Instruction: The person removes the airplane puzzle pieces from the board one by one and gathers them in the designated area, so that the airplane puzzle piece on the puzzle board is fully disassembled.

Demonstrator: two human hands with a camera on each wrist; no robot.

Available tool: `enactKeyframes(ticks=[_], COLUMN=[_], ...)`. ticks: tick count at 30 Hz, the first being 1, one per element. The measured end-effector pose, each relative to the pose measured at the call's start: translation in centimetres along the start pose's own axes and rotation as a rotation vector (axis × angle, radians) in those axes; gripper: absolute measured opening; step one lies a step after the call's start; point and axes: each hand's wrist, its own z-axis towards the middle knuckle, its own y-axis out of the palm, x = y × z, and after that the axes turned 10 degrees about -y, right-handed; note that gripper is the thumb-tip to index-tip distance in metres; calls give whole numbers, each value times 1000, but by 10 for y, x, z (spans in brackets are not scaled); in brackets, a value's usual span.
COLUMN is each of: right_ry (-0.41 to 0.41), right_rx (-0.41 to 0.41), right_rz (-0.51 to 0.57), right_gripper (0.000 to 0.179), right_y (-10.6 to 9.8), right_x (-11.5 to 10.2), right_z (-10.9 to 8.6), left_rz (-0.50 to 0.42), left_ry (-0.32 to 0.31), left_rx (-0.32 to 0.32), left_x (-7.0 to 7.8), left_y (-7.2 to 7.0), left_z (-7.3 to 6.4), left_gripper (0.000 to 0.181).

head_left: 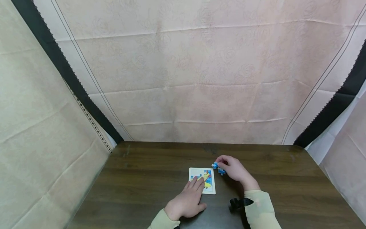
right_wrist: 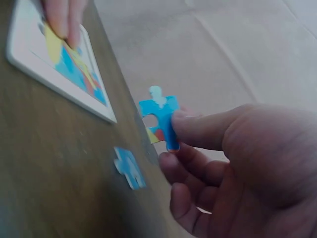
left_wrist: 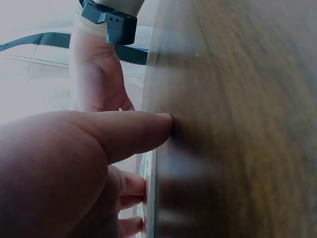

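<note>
My right fingers (right_wrist: 204, 131) pinch a puzzle piece (right_wrist: 163, 114) at its edge; on that wrist's feed its long axis runs near upright, knob (right_wrist: 155, 91) up. My left fingers (head_left: 196, 185) rest extended on the board (head_left: 210, 191).

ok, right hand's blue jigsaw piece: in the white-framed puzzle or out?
Out. The right hand pinches the piece, apart from the puzzle.

No readable text, numbers or signs show anywhere.

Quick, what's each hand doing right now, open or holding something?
Left hand: open, fingers resting on the puzzle board.
Right hand: closed, pinching a mostly blue puzzle piece.
</note>
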Motion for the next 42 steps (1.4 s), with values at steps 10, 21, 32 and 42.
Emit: enactKeyframes(ticks=[10, 21, 32, 42], right_ry=[97, 111, 107, 131], right_rx=[-66, -77, -31, -39], right_rz=[15, 43, -24, -26], right_gripper=[14, 14, 13, 26], right_y=[-20, -41, -40, -38], right_x=[16, 38, 42, 44], right_z=[-11, -29, -30, -29], left_rz=[-1, 23, -7, -5], left_ry=[-5, -10, -16, -18], left_rx=[0, 29, -30, -31], left_x=[1, 2, 2, 3], left_y=[1, 0, 0, 0], left_z=[1, -2, -1, -1], left_gripper=[79, 80, 80, 80])
